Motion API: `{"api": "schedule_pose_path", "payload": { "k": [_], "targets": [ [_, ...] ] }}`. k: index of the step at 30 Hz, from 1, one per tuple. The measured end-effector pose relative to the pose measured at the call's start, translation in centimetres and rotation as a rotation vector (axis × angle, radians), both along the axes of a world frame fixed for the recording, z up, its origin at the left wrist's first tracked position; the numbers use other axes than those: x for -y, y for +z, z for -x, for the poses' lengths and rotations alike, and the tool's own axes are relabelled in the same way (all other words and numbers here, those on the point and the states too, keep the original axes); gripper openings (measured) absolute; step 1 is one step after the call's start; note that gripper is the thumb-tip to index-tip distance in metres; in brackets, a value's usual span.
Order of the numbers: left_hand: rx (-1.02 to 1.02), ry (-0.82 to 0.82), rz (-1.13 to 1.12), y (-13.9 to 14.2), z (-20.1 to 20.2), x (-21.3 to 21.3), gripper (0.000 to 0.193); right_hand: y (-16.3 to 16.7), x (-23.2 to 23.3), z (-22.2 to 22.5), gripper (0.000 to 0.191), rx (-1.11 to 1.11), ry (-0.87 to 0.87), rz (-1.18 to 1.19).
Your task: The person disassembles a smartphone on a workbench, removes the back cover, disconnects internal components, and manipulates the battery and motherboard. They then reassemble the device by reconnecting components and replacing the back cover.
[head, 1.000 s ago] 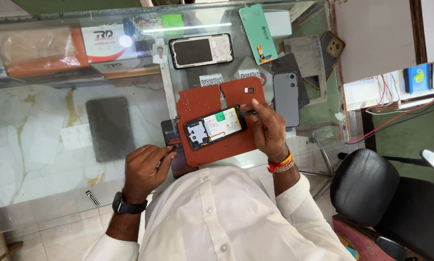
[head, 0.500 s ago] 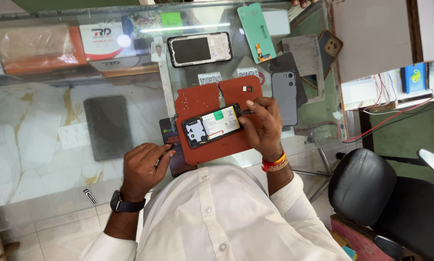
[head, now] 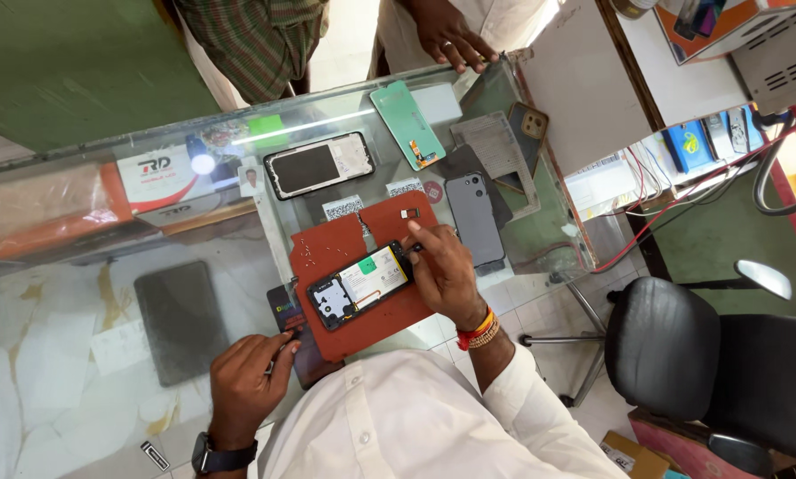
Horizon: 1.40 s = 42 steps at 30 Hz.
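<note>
Shifted slightly: right hand [head: 447,277], fingertips pinched at opened phone [head: 360,286] on red mat [head: 336,251]; left hand [head: 245,384] pinched thin tool [head: 284,346]

Glass counter [head: 238,257] under red mat [head: 345,257]

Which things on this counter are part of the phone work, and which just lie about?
In use: opened phone, red mat, right hand on the phone's end, left hand with a thin tool.

Lying about: grey phone back, black phone frame, green screen panel, dark pad.
</note>
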<state>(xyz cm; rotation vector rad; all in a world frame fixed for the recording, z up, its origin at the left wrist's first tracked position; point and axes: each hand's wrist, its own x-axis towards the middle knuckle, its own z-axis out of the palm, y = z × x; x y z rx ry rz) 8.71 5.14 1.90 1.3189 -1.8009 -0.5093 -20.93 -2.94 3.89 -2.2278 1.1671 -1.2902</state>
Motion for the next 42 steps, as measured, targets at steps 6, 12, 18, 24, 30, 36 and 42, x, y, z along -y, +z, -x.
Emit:
{"api": "schedule_pose_path", "payload": {
  "k": [6, 12, 18, 24, 30, 36, 42],
  "targets": [
    [0.018, -0.008, 0.039, -0.2, -0.1, -0.3, 0.011, -0.6, -0.1, -0.2, 0.054, -0.044, -0.142, 0.068],
    [0.021, -0.005, 0.054, 0.7, 0.6, -0.4, 0.011, -0.7, -0.4, 0.4, 0.057, 0.047, -0.031, -0.04],
    [0.015, -0.099, 0.08, 2.0, 3.6, 1.1, 0.011, -0.7, -0.2, -0.1, 0.054, 0.023, -0.085, -0.023],
    [0.116, -0.3, 0.06, 2.2, 4.9, 2.6, 0.014, -0.2, -0.5, -0.2, 0.061, -0.109, -0.139, 0.099],
    [0.19, -0.379, 0.06, 1.9, 6.3, 3.2, 0.017, -0.5, -0.8, 0.1, 0.061, 0.053, -0.065, -0.131],
    [0.216, -0.342, 0.077, 1.4, 7.7, 5.4, 0.014, -1.5, -0.8, -0.1, 0.063, -0.051, -0.131, 0.001],
    [0.152, -0.289, 0.032, 0.1, 9.9, 7.5, 0.019, -2.4, -1.4, 0.0, 0.06, 0.222, -0.119, -0.078]
  ]
}}
